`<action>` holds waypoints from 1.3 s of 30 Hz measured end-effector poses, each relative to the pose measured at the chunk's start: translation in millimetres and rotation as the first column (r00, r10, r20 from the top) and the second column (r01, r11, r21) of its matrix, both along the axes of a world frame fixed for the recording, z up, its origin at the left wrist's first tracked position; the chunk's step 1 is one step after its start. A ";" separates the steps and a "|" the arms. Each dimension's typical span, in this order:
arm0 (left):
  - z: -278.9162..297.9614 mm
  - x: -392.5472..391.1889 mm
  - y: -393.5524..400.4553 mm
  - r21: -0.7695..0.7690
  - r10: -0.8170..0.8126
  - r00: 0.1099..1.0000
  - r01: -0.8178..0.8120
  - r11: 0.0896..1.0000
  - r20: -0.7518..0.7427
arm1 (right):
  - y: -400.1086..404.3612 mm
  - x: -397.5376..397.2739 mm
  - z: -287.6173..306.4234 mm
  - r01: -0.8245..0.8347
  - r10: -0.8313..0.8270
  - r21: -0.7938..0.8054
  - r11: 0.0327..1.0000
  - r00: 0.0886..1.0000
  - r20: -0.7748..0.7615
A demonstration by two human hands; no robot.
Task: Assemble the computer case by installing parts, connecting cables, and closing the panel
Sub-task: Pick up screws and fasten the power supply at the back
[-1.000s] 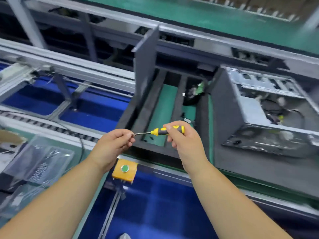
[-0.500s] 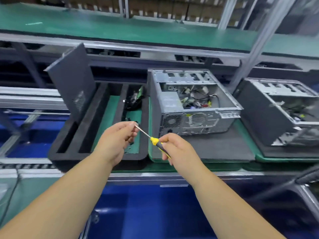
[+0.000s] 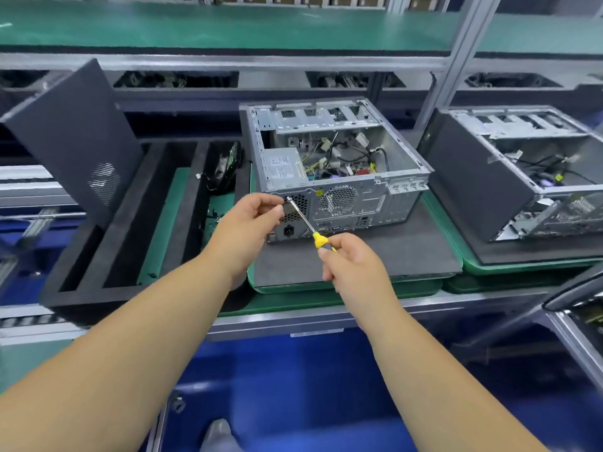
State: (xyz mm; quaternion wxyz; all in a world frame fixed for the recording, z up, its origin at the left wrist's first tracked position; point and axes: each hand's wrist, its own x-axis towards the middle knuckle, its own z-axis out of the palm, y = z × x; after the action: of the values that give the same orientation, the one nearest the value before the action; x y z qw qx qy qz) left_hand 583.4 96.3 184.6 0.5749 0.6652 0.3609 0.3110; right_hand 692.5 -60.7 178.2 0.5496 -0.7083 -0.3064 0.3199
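An open grey computer case [image 3: 339,164] lies on its side on a dark foam pad [image 3: 375,256], its rear panel facing me and cables showing inside. My right hand [image 3: 350,265] grips the yellow-and-black handle of a screwdriver [image 3: 305,221]. The metal shaft points up and left to the upper left corner of the rear panel. My left hand [image 3: 249,223] pinches at the shaft's tip, where a small screw seems to sit. A dark side panel [image 3: 75,138] leans upright in the foam tray at the left.
A black foam tray [image 3: 130,243] with long slots lies left of the case; a dark part [image 3: 225,168] rests at its back. A second open case [image 3: 522,177] stands at the right on its own pad. Metal shelf rails [image 3: 228,60] and an upright post [image 3: 453,60] run behind.
The view has swung right and closer to the case. Both hands have moved up and forward, bringing the screwdriver tip from in front of the tray to the rear panel's upper left corner.
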 end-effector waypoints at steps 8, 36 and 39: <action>3.9 29.8 41.5 0.599 0.052 0.934 0.183 0.779 -0.352 | 20.9 13.4 -22.8 0.153 -0.155 -0.083 0.985 0.988 -0.010; -22.6 84.3 103.7 0.651 0.109 0.668 0.654 0.386 -0.736 | 52.1 20.8 -28.6 0.249 -0.257 -0.086 0.965 0.962 -0.098; -23.6 84.7 103.8 0.658 0.114 0.674 0.647 0.385 -0.730 | 51.9 21.7 -28.1 0.259 -0.266 -0.078 0.963 0.959 -0.098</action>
State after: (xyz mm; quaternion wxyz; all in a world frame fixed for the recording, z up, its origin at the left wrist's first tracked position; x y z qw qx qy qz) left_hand 668.0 200.1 161.0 0.0060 0.9771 0.1971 0.0793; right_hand 714.2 -8.8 150.1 0.5799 -0.7417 -0.1692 0.2914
